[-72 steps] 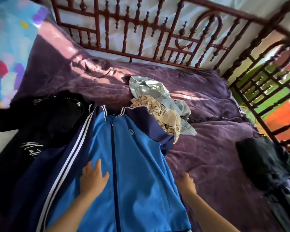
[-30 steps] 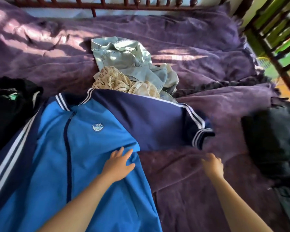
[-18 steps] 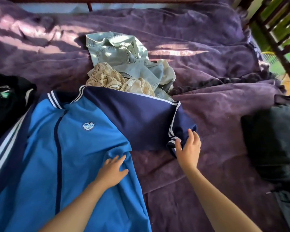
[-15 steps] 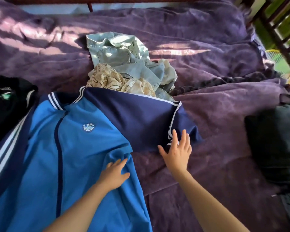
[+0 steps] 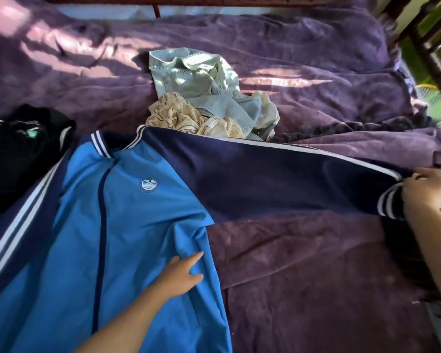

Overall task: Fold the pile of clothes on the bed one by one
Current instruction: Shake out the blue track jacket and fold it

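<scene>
Nearest, the left hand point(image 5: 182, 273) lies flat, fingers straight, on the front of one bright blue zip jacket with navy sleeves and white stripes point(image 5: 107, 238), which is spread on the purple fuzzy blanket point(image 5: 303, 276). To the right, the right hand point(image 5: 427, 191) has its fingers curled round the striped cuff of one navy sleeve point(image 5: 278, 182), stretched out sideways. At the left edge lies one black garment point(image 5: 18, 154). Farther, two crumpled pieces make the pile: one beige patterned cloth point(image 5: 176, 118) and one pale denim garment point(image 5: 189, 72). Behind is the dark wooden bed frame point(image 5: 214, 0).
</scene>
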Demonstrator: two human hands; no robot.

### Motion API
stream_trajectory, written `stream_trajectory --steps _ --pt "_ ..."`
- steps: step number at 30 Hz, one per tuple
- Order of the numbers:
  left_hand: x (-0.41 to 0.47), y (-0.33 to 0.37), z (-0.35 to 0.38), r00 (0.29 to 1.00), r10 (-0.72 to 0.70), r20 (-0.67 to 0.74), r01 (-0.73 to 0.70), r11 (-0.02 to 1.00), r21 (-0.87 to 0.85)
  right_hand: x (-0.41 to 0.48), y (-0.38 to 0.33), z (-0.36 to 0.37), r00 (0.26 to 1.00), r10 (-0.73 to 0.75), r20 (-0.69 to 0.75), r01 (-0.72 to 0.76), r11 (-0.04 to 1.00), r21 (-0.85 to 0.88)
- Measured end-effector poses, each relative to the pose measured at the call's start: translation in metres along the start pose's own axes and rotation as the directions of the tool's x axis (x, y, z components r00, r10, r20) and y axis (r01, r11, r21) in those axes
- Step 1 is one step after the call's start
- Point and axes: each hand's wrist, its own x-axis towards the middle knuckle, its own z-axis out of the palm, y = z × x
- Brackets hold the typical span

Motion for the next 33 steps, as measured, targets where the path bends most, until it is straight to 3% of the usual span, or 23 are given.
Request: stream_trajectory --steps 3,6,8,12,17,22,26,29,31,33 --pt "-0.008 0.013 0.001 0.997 0.078 0.017 -0.078 0.995 0.054 0.008 -0.029 -0.032 0.993 -0.113 0.033 0.116 0.987 -0.112" --pt "-0.014 0.020 0.002 0.961 0.113 0.251 -0.095 0.992 -0.083 0.001 -0.055 -0.038 0.983 -0.183 -0.024 0.177 0.968 -0.176" --pt "-0.023 0.020 -0.001 0.949 0.126 0.288 -0.091 0.987 -0.130 -0.014 -0.067 -0.036 0.983 -0.182 0.021 0.183 0.970 -0.160" --pt "-0.041 0.006 -0.018 0.988 0.130 0.078 -0.088 0.910 -0.405 -0.063 -0.102 -0.025 0.927 -0.345 0.146 0.361 0.926 -0.108" --pt "-0.076 -0.029 -0.050 0.988 0.011 -0.154 -0.123 0.655 -0.745 -0.155 -0.169 -0.024 0.824 -0.526 0.208 0.528 0.848 0.050" --pt "-0.106 -0.064 -0.084 0.930 -0.027 -0.367 -0.329 0.386 -0.862 -0.275 -0.225 -0.025 0.655 -0.699 0.287 0.635 0.715 0.293" --pt "-0.132 -0.079 -0.122 0.865 0.038 -0.499 -0.501 0.082 -0.862 -0.369 -0.249 -0.005 0.534 -0.713 0.454 0.491 0.699 0.520" --pt "-0.141 -0.095 -0.142 0.820 0.137 -0.556 -0.546 -0.102 -0.831 -0.431 -0.253 0.029 0.454 -0.631 0.630 0.287 0.772 0.567" --pt "-0.144 -0.109 -0.148 0.796 0.188 -0.575 -0.555 -0.151 -0.818 -0.468 -0.247 0.048 0.362 -0.516 0.776 0.089 0.848 0.522" --pt "-0.138 -0.128 -0.145 0.807 0.089 -0.584 -0.578 -0.083 -0.812 -0.494 -0.237 0.058 0.255 -0.432 0.865 -0.023 0.892 0.452"
